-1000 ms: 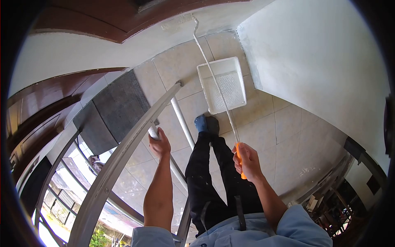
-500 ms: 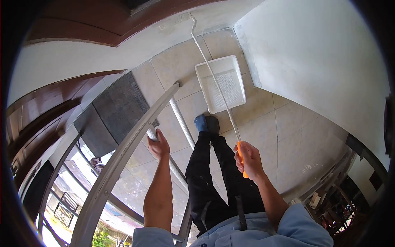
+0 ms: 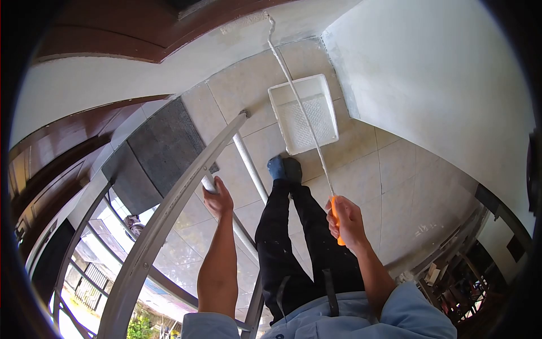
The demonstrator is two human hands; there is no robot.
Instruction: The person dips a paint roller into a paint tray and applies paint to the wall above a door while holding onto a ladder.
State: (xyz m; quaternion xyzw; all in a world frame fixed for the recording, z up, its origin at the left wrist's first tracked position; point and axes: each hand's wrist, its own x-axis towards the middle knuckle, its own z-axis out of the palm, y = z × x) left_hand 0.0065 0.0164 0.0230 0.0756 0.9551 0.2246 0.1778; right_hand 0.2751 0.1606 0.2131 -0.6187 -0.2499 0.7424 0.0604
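My right hand (image 3: 348, 225) is closed around the orange handle (image 3: 337, 214) of a paint roller. Its long, paint-coated metal rod (image 3: 307, 120) stretches away over a white paint tray (image 3: 310, 113) on the floor, its far end at the low wall below the brown frame. The roller head cannot be made out. With fingers wrapped round it, my left hand (image 3: 218, 199) grips a white rung of a metal ladder (image 3: 164, 226) on my left.
Grey mats (image 3: 164, 138) lie on the tiled floor beyond the ladder. A white wall (image 3: 429, 73) rises at the right, a brown door (image 3: 107, 31) at the upper left. My feet stand just below the tray. Stacked items (image 3: 451, 282) sit at the lower right.
My right hand and the roller handle have shifted slightly to the right, and the rod's far end has moved slightly right and up. My left hand keeps its hold on the rung.
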